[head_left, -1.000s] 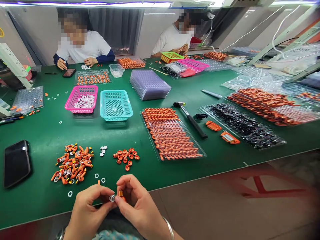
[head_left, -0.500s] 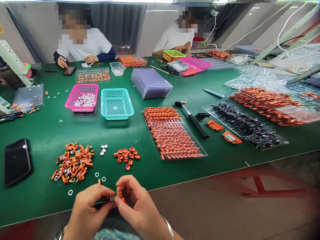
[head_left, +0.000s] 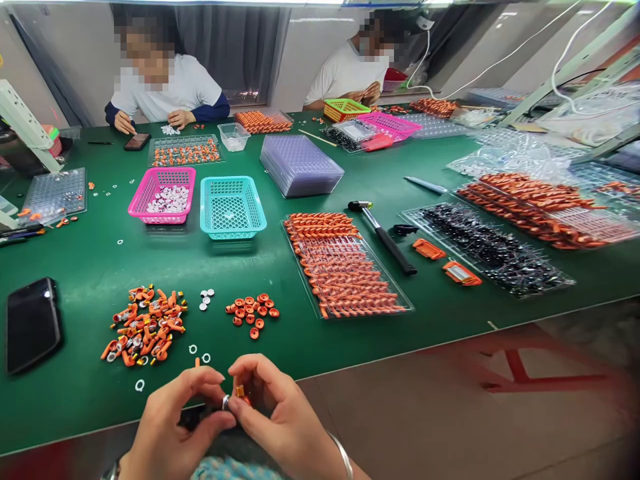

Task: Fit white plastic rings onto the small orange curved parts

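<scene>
At the table's front edge, my right hand is closed in a pinch on an orange earbud shell with a gold-coloured piece. A small silver round part shows at the right thumb tip. Around that part, my left hand has its thumb and index finger spread apart; whether another left finger touches it is hidden. Beyond the left hand lies a pile of orange earbud shells with stems. Small orange cups, white-topped discs and white rings lie near it.
A black phone lies at left. Pink and turquoise baskets stand mid-table. Rightward are a tray of orange parts, a hammer and a tray of black parts. Two people sit opposite.
My left thumb and index finger have opened away from the silver part, which now shows more edge-on. My right hand keeps its pinch on the orange earbud shell.
</scene>
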Action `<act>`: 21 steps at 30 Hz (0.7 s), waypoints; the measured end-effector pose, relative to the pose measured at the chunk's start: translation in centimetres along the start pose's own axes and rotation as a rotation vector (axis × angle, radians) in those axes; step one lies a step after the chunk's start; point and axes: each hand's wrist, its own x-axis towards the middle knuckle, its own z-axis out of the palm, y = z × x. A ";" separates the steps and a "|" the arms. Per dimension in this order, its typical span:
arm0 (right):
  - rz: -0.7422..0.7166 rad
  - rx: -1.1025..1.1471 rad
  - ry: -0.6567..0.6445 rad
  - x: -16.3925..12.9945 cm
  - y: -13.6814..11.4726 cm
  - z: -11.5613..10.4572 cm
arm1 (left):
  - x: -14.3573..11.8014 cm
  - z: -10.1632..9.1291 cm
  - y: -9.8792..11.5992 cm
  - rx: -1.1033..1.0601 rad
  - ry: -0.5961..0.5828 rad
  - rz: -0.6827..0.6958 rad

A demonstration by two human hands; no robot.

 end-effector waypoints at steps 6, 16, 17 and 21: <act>-0.059 -0.089 -0.064 -0.1 -0.7 -0.4 | -0.7 0.0 0.1 -0.083 0.029 -0.010; -0.006 -0.033 -0.076 -0.6 0.2 0.1 | -2.3 1.4 -0.8 -0.199 0.079 -0.144; -0.001 -0.019 -0.069 -0.6 0.4 0.1 | -2.0 1.5 -0.8 -0.210 0.074 -0.143; 0.075 0.139 -0.019 -0.5 1.3 -0.3 | -0.4 2.4 -0.9 -0.271 0.082 -0.199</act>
